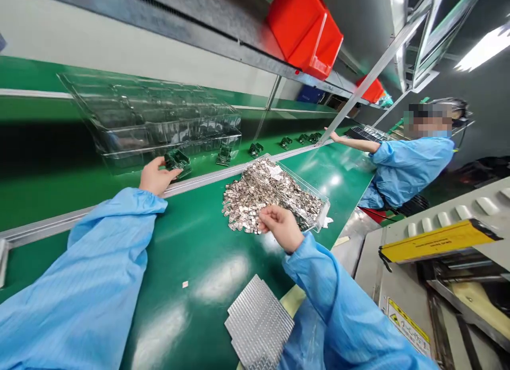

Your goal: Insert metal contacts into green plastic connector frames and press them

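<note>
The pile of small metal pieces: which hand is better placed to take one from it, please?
Probably the right hand: it is at the edge of the pile, while the left hand is farther away, holding a dark green part.

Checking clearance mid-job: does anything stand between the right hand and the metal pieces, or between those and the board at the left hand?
Nothing visible separates the right hand from the metal pieces; it is at their near edge. Between them and the board at the left hand runs the metal rail.
</note>
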Demonstrator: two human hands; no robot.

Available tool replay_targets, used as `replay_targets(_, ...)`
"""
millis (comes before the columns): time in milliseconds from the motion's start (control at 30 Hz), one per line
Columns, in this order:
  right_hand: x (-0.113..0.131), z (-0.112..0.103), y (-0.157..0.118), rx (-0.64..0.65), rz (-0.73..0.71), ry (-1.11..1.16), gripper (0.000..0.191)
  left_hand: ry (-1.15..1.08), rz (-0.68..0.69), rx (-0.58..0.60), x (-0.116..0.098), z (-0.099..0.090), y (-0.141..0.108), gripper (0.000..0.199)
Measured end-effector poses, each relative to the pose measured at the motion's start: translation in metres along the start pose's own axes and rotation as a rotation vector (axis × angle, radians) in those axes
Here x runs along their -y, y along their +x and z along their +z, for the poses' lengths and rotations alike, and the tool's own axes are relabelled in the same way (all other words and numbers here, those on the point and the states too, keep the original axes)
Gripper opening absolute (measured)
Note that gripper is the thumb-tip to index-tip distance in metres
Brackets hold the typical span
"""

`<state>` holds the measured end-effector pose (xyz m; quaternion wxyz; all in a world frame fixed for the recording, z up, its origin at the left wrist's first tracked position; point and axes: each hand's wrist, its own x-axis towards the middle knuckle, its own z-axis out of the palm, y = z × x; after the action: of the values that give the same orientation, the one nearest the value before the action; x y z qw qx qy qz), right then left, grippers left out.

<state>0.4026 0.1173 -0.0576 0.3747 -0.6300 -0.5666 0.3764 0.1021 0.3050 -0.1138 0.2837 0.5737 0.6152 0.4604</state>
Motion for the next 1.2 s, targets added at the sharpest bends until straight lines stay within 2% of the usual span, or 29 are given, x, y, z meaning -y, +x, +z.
replay_targets(133,0.008,-0.013,-0.046,-0.011,0.028,0.217,0.045,-0.280,-0.058,-0.025,-0.006,-0.007,-0.027,0.054)
replay_targets(233,0.015,-0.013,-0.077,0.017,0.064,0.334,0.046,-0.444,-0.074,0.047,-0.020,-0.014,-0.063,0.062)
replay_targets(367,0.025,-0.005,-0.114,0.034,0.072,0.446,0.042,-0.582,-0.111,0.231,-0.053,-0.024,-0.138,0.072)
replay_targets(500,0.026,0.009,-0.142,0.038,0.085,0.489,0.036,-0.691,-0.228,0.463,-0.081,-0.029,-0.232,0.058)
replay_targets(600,0.019,0.019,-0.157,-0.022,0.011,0.404,0.026,-0.713,-0.318,0.598,-0.090,-0.029,-0.289,0.050)
replay_targets(667,0.014,0.025,-0.165,-0.072,-0.052,0.333,0.019,-0.705,-0.317,0.650,-0.090,-0.025,-0.312,0.049)
replay_targets(767,0.008,0.032,-0.176,-0.081,-0.054,0.289,0.014,-0.700,-0.259,0.696,-0.086,-0.020,-0.329,0.045)
replay_targets(967,0.004,0.044,-0.187,-0.121,-0.060,0.250,0.006,-0.676,-0.071,0.731,-0.077,-0.018,-0.338,0.037)
replay_targets(1200,0.002,0.052,-0.188,-0.171,-0.084,0.167,0.003,-0.662,-0.033,0.777,-0.073,-0.023,-0.337,0.033)
